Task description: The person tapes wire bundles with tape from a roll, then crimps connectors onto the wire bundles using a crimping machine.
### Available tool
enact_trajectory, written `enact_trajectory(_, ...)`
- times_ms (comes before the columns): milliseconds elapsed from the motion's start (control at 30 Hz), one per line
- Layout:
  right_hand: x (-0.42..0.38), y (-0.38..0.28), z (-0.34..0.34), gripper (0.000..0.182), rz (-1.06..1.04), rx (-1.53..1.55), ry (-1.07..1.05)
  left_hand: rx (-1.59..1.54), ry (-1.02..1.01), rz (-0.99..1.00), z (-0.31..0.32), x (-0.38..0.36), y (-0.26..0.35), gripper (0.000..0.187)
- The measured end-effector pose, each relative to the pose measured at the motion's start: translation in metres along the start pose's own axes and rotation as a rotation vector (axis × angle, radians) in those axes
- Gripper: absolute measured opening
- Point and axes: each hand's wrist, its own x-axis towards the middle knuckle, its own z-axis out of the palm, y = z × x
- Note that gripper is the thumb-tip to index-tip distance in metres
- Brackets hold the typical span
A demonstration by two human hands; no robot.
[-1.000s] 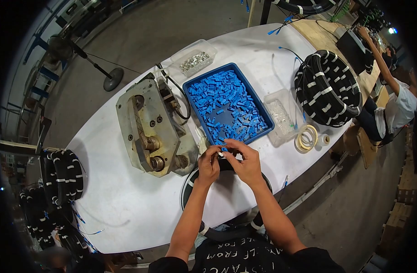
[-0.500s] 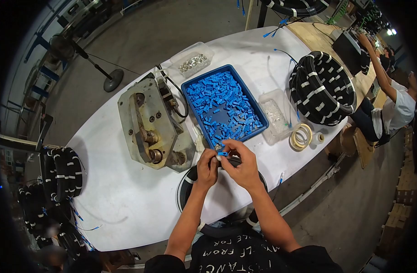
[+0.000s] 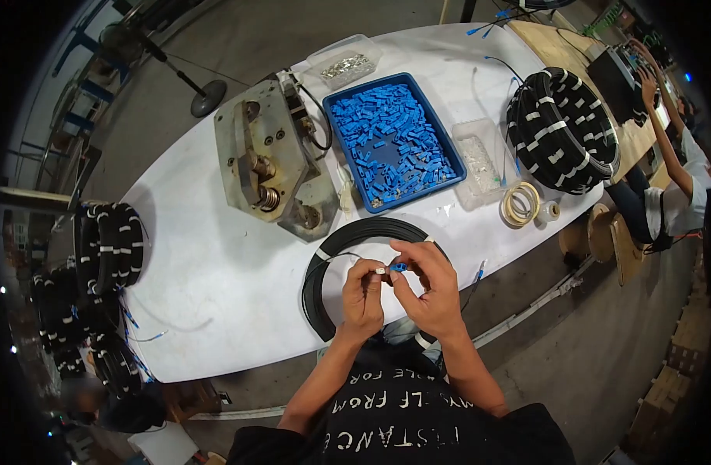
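My left hand (image 3: 362,298) pinches a small white connector (image 3: 381,270) at the end of a thin cable. Right beside it, my right hand (image 3: 431,291) holds a small blue connector piece (image 3: 398,267) between thumb and fingers. Both hands are over a black cable coil (image 3: 318,287) near the table's front edge. Beyond them lies a blue tray (image 3: 459,172) with several loose blue pieces inside. Whether the white and blue parts touch is too small to tell.
A metal press (image 3: 274,159) stands left of the tray. Clear boxes (image 3: 479,159) hold small parts. Black coils (image 3: 561,132) and tape rolls (image 3: 520,204) lie at the right. Another person (image 3: 681,182) works at the far right; more coils (image 3: 111,248) hang at the left.
My hands have come away from the tray's near edge toward my body, with the blue piece now clearer in my right fingers. The camera view has shifted, and more of the black coil shows.
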Motion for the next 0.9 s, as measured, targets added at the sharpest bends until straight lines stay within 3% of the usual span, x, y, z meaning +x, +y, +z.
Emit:
enact_trajectory(67,-0.007,0.001,0.004,0.025,0.080,0.186,0.068,0.108,-0.055,0.006,-0.009,-0.011,-0.013,0.016)
enact_trajectory(133,-0.010,0.007,0.003,0.021,0.051,0.179,0.066,-0.039,-0.016,-0.167,-0.010,-0.021,-0.021,0.018)
enact_trajectory(300,-0.013,0.011,0.000,0.025,-0.126,-0.025,0.011,-0.025,0.015,-0.124,-0.008,-0.025,-0.028,0.027)
enact_trajectory(567,-0.028,0.024,0.002,0.035,-0.036,0.087,0.075,-0.072,-0.074,-0.055,-0.002,-0.015,-0.023,0.033)
enact_trajectory(667,-0.027,0.025,0.001,0.038,-0.050,0.105,0.087,-0.113,-0.061,-0.012,0.004,-0.009,-0.017,0.023)
enact_trajectory(800,-0.028,0.023,0.004,0.038,-0.076,0.119,0.085,-0.164,-0.073,0.007,0.007,-0.006,-0.010,0.031)
enact_trajectory(900,-0.026,0.019,0.004,0.034,-0.078,0.123,0.090,-0.099,-0.062,0.008,0.007,-0.003,-0.011,0.019)
